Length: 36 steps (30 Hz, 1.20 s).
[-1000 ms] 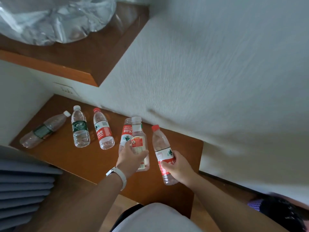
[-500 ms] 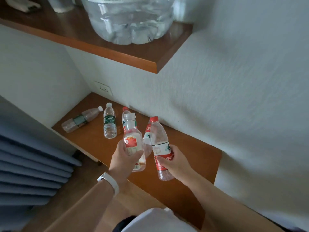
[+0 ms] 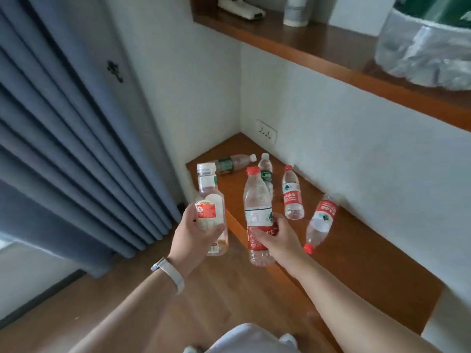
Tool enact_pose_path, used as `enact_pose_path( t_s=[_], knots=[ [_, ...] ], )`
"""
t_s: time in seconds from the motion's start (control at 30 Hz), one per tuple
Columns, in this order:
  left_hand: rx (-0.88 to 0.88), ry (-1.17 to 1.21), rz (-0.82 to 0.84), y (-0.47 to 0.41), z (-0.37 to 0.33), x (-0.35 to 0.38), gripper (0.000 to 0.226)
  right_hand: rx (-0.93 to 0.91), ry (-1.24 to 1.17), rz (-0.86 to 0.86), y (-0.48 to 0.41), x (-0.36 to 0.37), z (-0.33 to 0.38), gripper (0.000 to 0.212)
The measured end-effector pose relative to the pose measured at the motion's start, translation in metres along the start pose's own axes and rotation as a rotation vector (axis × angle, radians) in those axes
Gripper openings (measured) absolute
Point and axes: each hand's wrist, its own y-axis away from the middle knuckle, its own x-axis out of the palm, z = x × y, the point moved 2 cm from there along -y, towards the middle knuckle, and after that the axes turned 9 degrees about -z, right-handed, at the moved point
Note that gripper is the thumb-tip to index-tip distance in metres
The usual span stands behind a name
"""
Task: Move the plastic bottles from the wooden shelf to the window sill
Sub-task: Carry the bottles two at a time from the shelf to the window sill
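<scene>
Plastic bottles: two were in hand, four sat on the wooden shelf (image 3: 356,263).

Head view:
- Left hand (image 3: 190,240) had its fingers wrapped round the square white-capped bottle (image 3: 209,197). The grip was low on the body, cap up, long axis near vertical.
- Right hand (image 3: 279,236) was curled round the red-capped bottle (image 3: 255,197) at the label, also upright.
- Both held bottles were clear of the shelf, near its front edge, close side by side. I couldn't tell if they touched.
- On the shelf:
  - The lying green-label bottle (image 3: 230,163) was in the corner.
  - The upright green-label bottle (image 3: 266,171) stood just beside it.
  - The upright red-label bottle (image 3: 292,196) stood near the wall.
  - The lying red-label bottle (image 3: 321,221) had its cap toward the person and was nearest the right hand.
- The window sill wasn't in frame. The curtain (image 3: 63,128) hung to the left, so my guess was that the carry goes left, left hand leading.
</scene>
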Motion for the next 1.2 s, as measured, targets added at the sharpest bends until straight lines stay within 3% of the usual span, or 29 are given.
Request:
enact_pose_path(
  t_s=[0.27,0.43,0.6,0.87,1.2],
  knots=[
    [-0.121,0.166,-0.224,-0.025,0.084,-0.157,0.049,-0.147,0.103,0.195,0.008,0.157,0.062,0.043],
    [-0.166,0.244,-0.330,-0.020,0.135,-0.238,0.050,-0.159,0.059,0.304,0.017,0.257,0.095,0.054],
    [-0.214,0.317,-0.464,-0.009,0.175,-0.309,0.062,-0.227,0.079,0.439,0.035,0.341,0.121,0.044],
    [-0.246,0.495,-0.611,0.007,0.215,-0.367,0.065,-0.286,0.050,0.647,0.055,0.428,0.146,0.043],
    [-0.292,0.506,-0.752,-0.032,0.232,-0.402,0.067,-0.287,0.024,0.840,0.011,0.513,0.166,0.040]
  ],
)
